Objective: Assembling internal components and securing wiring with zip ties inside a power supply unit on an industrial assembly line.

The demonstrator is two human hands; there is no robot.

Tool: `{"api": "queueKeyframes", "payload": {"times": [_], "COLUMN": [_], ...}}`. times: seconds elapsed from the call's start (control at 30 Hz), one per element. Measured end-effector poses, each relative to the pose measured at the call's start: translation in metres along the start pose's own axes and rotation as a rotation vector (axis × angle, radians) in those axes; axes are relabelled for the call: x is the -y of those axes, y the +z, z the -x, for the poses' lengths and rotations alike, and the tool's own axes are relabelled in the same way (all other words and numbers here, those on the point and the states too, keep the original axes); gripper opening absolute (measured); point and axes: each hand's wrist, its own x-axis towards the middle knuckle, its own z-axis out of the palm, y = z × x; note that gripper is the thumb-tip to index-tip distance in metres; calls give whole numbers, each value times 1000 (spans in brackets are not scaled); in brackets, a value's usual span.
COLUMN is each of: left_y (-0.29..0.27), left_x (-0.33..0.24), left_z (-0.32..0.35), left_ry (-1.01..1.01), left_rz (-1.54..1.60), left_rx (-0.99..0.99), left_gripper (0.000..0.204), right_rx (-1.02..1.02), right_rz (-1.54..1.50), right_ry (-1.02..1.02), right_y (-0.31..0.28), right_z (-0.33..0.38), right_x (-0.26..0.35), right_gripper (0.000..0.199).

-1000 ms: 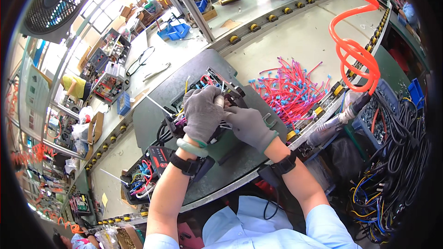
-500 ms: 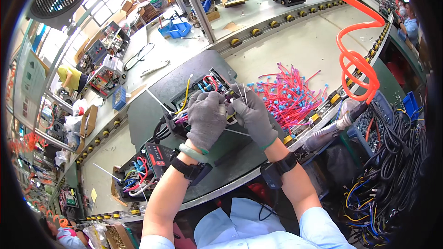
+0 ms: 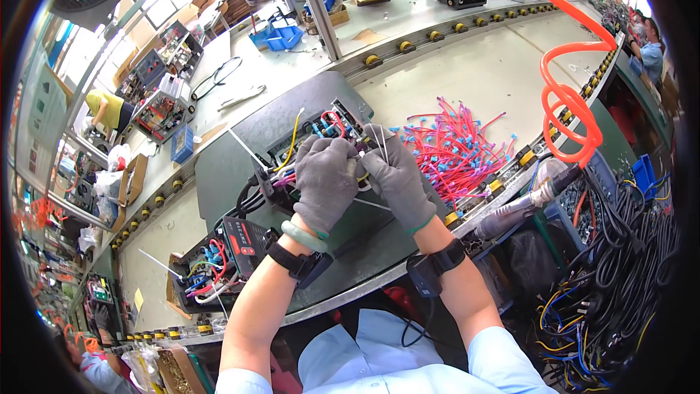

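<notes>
Opened black electronics chassis [image 3: 321,147] with its bundle of yellow, red, blue and white wires lies on a dark grey rubber mat [image 3: 240,157], on the pale conveyor bench [image 3: 467,80], straight ahead of the person and slightly left of centre; the mat probably keeps the case from sliding and scratching while the wiring is worked. Both hands wear grey knit gloves and meet over the near right corner of the chassis. The left hand [image 3: 324,179] is curled with its fingers pressed down on the wire bundle, seemingly to hold the loose leads together, while the right hand [image 3: 397,179] pinches a thin white cable tie [image 3: 380,142] whose tail sticks up toward the far side; whether the tie is already looped around the wires cannot be told, since the gloves hide that spot. Just right of the hands, within easy reach, a loose heap of pink wires with blue connectors [image 3: 456,149] spreads over the bench. Farther right an orange coiled air hose [image 3: 569,95] hangs down toward a grey pneumatic driver [image 3: 521,208] resting at the bench's near edge, kept handy but out of the work area. At the near left sits a second open black unit with coloured wires [image 3: 219,259], and a white cable tie [image 3: 157,263] lies beside it.
</notes>
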Motion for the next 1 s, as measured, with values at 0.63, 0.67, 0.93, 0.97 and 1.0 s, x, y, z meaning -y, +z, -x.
{"api": "queueKeyframes", "payload": {"times": [0.63, 0.67, 0.93, 0.97, 1.0], "left_y": [-1, -3, 1, 2, 2], "left_x": [7, 5, 9, 8, 6], "left_z": [3, 2, 3, 3, 3], "left_ry": [-28, -2, 1, -9, -9], "left_rz": [64, 76, 66, 68, 72], "left_rx": [-21, 9, 0, 4, 2], "left_gripper": [6, 7, 10, 9, 9], "right_rx": [-147, -186, -150, -150, -145], "right_rz": [668, 790, 1181, 1185, 1250], "right_ry": [-289, -293, -744, -744, -706], "right_y": [5, 3, -13, -14, -14], "right_z": [-15, -12, -3, -4, -4], "right_x": [-28, -31, -41, -37, -31], "right_gripper": [45, 46, 29, 29, 24]}}
